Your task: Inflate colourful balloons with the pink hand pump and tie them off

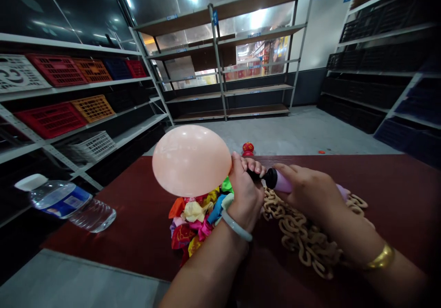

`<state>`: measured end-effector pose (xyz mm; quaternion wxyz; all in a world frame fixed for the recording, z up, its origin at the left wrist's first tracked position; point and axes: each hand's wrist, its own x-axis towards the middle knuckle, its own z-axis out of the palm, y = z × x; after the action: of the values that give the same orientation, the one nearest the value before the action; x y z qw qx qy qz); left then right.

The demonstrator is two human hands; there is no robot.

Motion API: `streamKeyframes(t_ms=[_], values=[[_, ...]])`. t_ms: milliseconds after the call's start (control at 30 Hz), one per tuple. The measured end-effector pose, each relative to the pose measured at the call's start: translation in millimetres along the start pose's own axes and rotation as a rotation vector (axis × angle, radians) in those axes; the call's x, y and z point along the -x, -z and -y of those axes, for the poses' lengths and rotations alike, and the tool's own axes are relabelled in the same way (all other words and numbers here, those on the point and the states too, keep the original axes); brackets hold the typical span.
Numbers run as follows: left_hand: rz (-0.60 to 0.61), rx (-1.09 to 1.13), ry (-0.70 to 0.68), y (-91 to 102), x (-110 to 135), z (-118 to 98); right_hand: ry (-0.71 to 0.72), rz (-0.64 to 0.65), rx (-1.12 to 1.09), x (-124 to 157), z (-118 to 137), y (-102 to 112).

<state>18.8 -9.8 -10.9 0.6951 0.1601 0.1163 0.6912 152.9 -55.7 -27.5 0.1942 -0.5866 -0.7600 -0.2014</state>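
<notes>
A pale peach balloon (191, 161), blown up round, stands out to the left of my left hand (246, 181). The fingers of that hand are closed at the balloon's neck, around the black nozzle end of a pump; the neck itself is hidden. My right hand (312, 191) is wrapped round the lilac body of the hand balloon pump (283, 182), which points left towards the balloon. Below the balloon lies a heap of crumpled, brightly coloured pieces (195, 213), some with gold print. Under my right forearm spreads a pile of tan, looped, squiggly pieces (303, 236).
A clear water bottle (70, 202) with a white cap stands at the left of the dark red table (138, 234). A small red round object (248, 148) shows beyond my left hand. Shelves with plastic crates (57, 69) line the left; a metal rack (220, 69) stands behind.
</notes>
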Motion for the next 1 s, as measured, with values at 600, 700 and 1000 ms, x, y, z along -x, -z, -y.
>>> streamKeyframes(t_ms=[600,700,1000], values=[[-0.066,0.026,-0.250,2.0,-29.5,-76.1,0.015,0.011,-0.033,-2.0,-49.1,-1.7],[-0.073,0.031,-0.204,1.7,-24.6,-57.9,0.022,-0.009,0.004,-1.7,-37.1,-0.6],[0.000,-0.028,-0.031,-0.4,1.8,-0.1,0.014,-0.006,0.040,1.2,1.0,1.8]])
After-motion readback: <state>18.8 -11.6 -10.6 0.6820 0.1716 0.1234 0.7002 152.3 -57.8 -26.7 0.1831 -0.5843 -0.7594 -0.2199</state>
